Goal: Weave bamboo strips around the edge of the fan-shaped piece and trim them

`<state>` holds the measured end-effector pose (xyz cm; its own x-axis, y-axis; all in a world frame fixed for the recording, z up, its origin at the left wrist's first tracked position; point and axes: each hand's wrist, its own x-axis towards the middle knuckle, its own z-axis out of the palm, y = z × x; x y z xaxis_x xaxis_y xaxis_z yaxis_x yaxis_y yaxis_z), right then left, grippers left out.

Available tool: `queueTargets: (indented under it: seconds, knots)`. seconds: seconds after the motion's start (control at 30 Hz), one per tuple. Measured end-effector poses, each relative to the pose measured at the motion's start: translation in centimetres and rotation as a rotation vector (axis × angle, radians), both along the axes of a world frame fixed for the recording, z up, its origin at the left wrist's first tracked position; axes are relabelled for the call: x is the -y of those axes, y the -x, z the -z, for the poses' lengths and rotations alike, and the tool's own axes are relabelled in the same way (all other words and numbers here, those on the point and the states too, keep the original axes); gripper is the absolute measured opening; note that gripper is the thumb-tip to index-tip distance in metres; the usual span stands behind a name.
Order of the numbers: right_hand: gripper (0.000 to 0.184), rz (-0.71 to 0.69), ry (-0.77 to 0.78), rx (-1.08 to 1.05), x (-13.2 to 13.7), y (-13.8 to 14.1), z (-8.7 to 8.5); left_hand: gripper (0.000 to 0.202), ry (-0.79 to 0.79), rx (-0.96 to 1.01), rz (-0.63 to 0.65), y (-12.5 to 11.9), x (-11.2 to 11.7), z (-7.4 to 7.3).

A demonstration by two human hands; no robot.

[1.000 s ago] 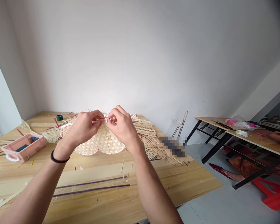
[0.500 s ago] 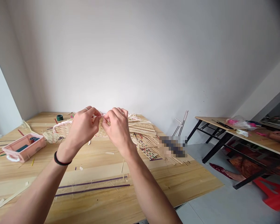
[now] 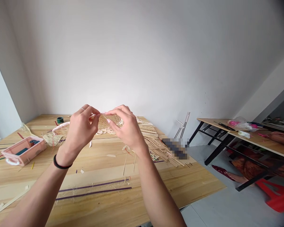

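My left hand [image 3: 84,126] pinches thumb and forefinger together at the upper edge of a pale woven piece [image 3: 112,120], which has a pink-and-white border. Just to the right, my right hand [image 3: 129,127] has thumb and index finger parted. Its index fingertip is at the pink edge, and a thin pale strand runs from the left fingertips toward its thumb. Much of the woven piece is hidden behind both hands. A pink-and-white braided edge [image 3: 61,126] shows to the left of my left hand.
A pink plastic basket [image 3: 25,151] holding blue items stands at left, near a green tape roll [image 3: 60,120]. Flat pale strips [image 3: 148,130] are heaped at right. Purple strips [image 3: 94,192] lie in front. Beyond a floor gap, a person's arm [image 3: 280,137] rests on another table [image 3: 262,143].
My right hand has moved slightly right and its thumb and index finger have spread apart. My left hand has shifted a little left and up, still pinching. The woven piece has shifted behind the hands.
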<state>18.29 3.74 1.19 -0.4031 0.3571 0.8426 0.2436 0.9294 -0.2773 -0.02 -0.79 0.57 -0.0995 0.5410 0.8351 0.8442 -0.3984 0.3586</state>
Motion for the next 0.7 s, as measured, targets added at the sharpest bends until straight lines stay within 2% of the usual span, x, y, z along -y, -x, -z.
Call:
queueTargets:
  seconds: [0.17, 0.33, 0.47, 0.7]
  knots:
    - [0.024, -0.017, 0.015, 0.013, -0.8, -1.4, -0.4, 0.017, -0.032, -0.042, 0.07, -0.2, 0.2, -0.1]
    - [0.032, -0.15, 0.024, 0.035, -1.5, -1.4, -0.2, 0.016, -0.058, -0.035, 0.139, -0.3, 0.4, -0.2]
    - [0.031, -0.205, 0.038, 0.016, -1.6, -1.3, -0.2, 0.014, -0.053, -0.024, 0.187, -0.3, 0.5, -0.3]
    - [0.025, -0.152, 0.061, -0.113, -1.4, -0.4, 0.3, 0.013, -0.043, -0.061, 0.218, -0.5, 0.7, -0.3]
